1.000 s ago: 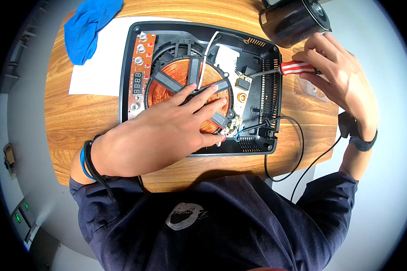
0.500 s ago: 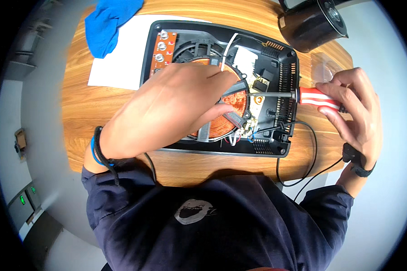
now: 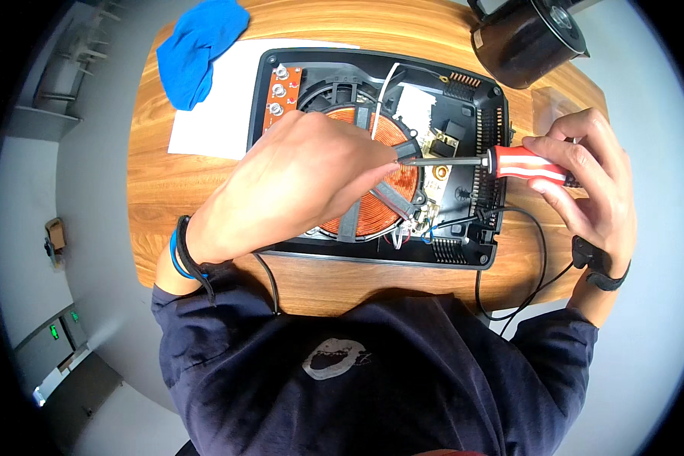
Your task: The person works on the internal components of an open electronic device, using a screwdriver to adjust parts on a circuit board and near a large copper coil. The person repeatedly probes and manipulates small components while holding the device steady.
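A person leans over a round wooden table (image 3: pixel 159 190) with an opened induction cooker (image 3: pixel 372 152) at its centre, its black housing exposing a copper coil (image 3: pixel 372 205). The left hand (image 3: pixel 296 182) lies palm down across the coil, fingers pinched at the tip of a screwdriver (image 3: pixel 494 161) near the coil's 3 o'clock edge; whether a screw sits under those fingers cannot be told. The right hand (image 3: pixel 585 182) is closed around the red striped handle, holding the shaft nearly level and pointing toward 9 o'clock. To do this step well, the tip likely needs steadying square on its seat, with light turns, so it does not slip onto the circuit board (image 3: pixel 441 152) just beside it. Thin wires (image 3: pixel 418 228) crowd the 5 o'clock corner, and a black cord (image 3: pixel 524 258) loops off at 4 o'clock. A dark jug (image 3: pixel 528 38) stands at 1 o'clock, a blue cloth (image 3: pixel 197 45) on white paper (image 3: pixel 213 114) at 11 o'clock. Bare wood lies open at 9 o'clock.
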Demonstrator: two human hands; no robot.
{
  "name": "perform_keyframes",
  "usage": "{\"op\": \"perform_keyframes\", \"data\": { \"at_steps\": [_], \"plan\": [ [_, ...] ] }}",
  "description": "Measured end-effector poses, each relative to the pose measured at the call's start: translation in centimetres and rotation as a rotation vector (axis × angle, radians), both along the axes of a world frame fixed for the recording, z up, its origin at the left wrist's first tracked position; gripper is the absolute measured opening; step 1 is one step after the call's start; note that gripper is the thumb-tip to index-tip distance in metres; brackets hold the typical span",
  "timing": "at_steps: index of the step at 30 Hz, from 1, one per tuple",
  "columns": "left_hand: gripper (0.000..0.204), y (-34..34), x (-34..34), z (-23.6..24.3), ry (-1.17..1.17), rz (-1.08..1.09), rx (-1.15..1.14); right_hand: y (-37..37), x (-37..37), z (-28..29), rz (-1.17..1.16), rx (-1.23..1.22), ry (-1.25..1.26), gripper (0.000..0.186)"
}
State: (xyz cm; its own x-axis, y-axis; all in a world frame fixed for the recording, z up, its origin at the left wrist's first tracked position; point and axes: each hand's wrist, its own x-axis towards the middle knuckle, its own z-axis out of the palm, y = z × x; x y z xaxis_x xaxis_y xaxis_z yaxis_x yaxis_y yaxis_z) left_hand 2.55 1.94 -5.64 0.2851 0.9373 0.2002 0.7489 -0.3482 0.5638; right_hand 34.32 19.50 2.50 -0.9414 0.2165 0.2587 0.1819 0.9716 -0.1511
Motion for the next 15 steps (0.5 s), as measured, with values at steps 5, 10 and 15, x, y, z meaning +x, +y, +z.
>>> {"op": "perform_keyframes", "data": {
  "at_steps": [5,10,15],
  "plan": [
    [0.019,0.3,0.8,0.6,0.053,0.046,-0.048,1.7,2.7,-1.2,-0.218,0.011,-0.059,0.03],
    [0.02,0.0,0.9,0.2,0.085,0.052,0.002,3.4,6.4,-4.8,-0.577,0.071,-0.143,0.021],
    [0.021,0.4,0.7,1.4,0.141,-0.027,-0.101,3.4,7.2,-7.0,-0.606,0.04,-0.144,0.025]
  ]
}}
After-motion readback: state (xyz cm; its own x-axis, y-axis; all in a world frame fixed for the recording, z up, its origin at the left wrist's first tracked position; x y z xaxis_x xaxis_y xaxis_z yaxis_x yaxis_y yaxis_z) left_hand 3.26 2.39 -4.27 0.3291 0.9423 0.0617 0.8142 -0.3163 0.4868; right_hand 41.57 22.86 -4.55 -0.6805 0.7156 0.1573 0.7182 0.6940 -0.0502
